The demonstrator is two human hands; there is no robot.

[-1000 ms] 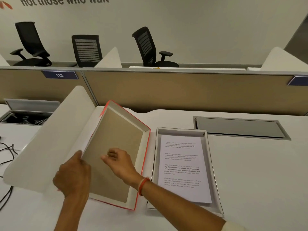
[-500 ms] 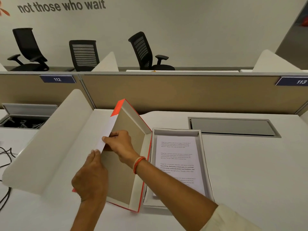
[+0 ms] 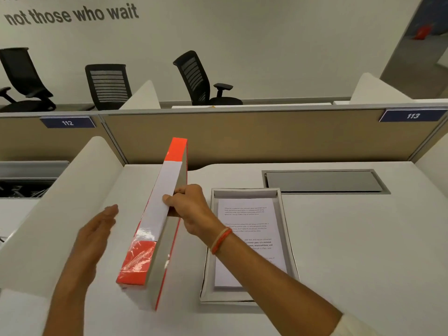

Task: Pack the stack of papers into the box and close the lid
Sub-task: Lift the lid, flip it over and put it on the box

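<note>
The papers point(image 3: 247, 236) already lie in the box point(image 3: 289, 238) on the desk. The right hand point(image 3: 191, 209) grips the lid point(image 3: 157, 221) on edge, not yet placed; the left hand point(image 3: 97, 236) hovers flat, holding nothing.

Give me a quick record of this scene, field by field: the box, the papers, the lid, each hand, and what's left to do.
box: open grey tray flat on the white desk
papers: printed stack lying inside the box
lid: orange and white lid stood on edge, left of the box, not on it
right hand: grips the lid's upper edge
left hand: open, beside the lid, apart from it
remaining: lid not yet on the box
</note>
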